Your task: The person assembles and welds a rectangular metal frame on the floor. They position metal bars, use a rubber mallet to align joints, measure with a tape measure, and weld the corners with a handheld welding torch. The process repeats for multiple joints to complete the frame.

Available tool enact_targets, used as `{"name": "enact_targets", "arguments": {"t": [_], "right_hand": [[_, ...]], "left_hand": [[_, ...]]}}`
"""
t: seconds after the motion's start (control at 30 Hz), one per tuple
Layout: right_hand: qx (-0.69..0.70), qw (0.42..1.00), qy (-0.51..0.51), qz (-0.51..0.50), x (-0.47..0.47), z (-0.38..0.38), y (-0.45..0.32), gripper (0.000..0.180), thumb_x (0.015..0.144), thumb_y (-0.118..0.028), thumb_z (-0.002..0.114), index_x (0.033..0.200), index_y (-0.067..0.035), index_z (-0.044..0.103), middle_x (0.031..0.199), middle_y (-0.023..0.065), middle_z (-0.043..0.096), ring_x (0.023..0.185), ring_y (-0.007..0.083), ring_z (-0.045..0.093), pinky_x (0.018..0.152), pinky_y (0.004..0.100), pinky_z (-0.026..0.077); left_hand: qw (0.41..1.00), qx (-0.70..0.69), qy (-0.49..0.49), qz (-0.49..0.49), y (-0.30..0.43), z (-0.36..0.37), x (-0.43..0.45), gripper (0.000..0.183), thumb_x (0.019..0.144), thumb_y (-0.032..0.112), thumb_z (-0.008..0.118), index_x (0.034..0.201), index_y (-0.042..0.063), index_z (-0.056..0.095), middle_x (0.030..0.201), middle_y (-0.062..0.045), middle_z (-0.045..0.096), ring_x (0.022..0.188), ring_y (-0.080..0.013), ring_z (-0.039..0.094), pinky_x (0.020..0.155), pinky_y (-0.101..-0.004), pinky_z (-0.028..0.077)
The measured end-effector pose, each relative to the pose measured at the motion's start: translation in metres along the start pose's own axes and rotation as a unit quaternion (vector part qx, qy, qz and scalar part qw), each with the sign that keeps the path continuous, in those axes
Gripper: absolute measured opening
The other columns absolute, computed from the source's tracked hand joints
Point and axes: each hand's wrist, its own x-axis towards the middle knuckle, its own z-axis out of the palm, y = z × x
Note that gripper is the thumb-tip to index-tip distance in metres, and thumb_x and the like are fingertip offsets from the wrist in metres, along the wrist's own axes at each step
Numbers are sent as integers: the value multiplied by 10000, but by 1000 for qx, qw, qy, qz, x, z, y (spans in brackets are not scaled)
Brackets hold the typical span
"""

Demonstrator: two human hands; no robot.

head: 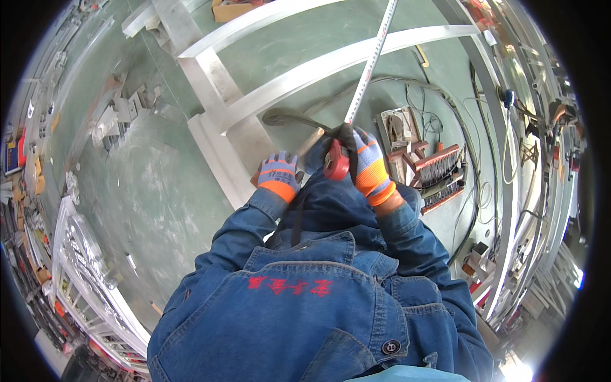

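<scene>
My right hand point(367, 164), in a grey and orange work glove, grips a red tape measure point(337, 160). Its white blade point(367, 71) runs out past the far metal bars and off the top of the picture. To the left is my left hand point(278, 176), gloved alike, back up, beside my knee and a metal beam point(224, 157). A round wooden handle point(311, 142) lies just beyond its fingers; whether the hand holds it is hidden. A dark, curved, flat thing point(289, 117) reaches from the floor side towards the tape measure.
Pale metal bars point(305, 76) form a frame ahead. On the right stand red-backed brushes point(437, 164) and a metal box point(400, 125), with black cables point(470, 205) around them. Metal offcuts point(126, 112) lie left on the green floor; a white metal lattice panel point(95, 296) is at lower left.
</scene>
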Motion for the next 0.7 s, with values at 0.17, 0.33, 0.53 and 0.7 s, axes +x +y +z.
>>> {"name": "enact_targets", "arguments": {"t": [0.17, 0.33, 0.53, 0.7], "right_hand": [[-267, 950, 124, -104, -9, -2, 9, 288, 1069, -276, 589, 1067, -6, 692, 854, 56, 692, 729, 135, 620, 661, 288, 522], [62, 990, 114, -61, 3, 15, 14, 224, 1064, -249, 600, 1021, -46, 685, 852, -20, 651, 760, 79, 569, 680, 258, 483], [-2, 984, 164, -71, 18, -6, 21, 217, 1056, -229, 600, 1054, -34, 694, 856, -15, 648, 769, 70, 562, 675, 261, 483], [42, 960, 207, -185, 67, -79, -77, 208, 1031, -232, 584, 1047, -47, 678, 900, 58, 704, 798, 175, 649, 711, 309, 529]], "left_hand": [[974, -183, 130, 33, 13, -22, -5, 577, 961, 408, 665, 1415, 68, 555, 1414, -150, 580, 1282, -338, 561, 1079, -469, 450], [752, -640, 9, 156, 47, -57, 23, 485, 1149, 340, 330, 1471, 8, 476, 1388, -129, 583, 1255, -205, 585, 1062, -338, 480], [814, -513, -7, 273, 31, -63, 46, 449, 1098, 286, 474, 1460, 20, 490, 1314, -112, 597, 1159, -187, 609, 1001, -324, 502], [814, -509, -215, 183, 19, -55, 12, 388, 1040, 286, 585, 1327, 25, 576, 1068, -53, 637, 942, -141, 628, 852, -287, 516]]}}
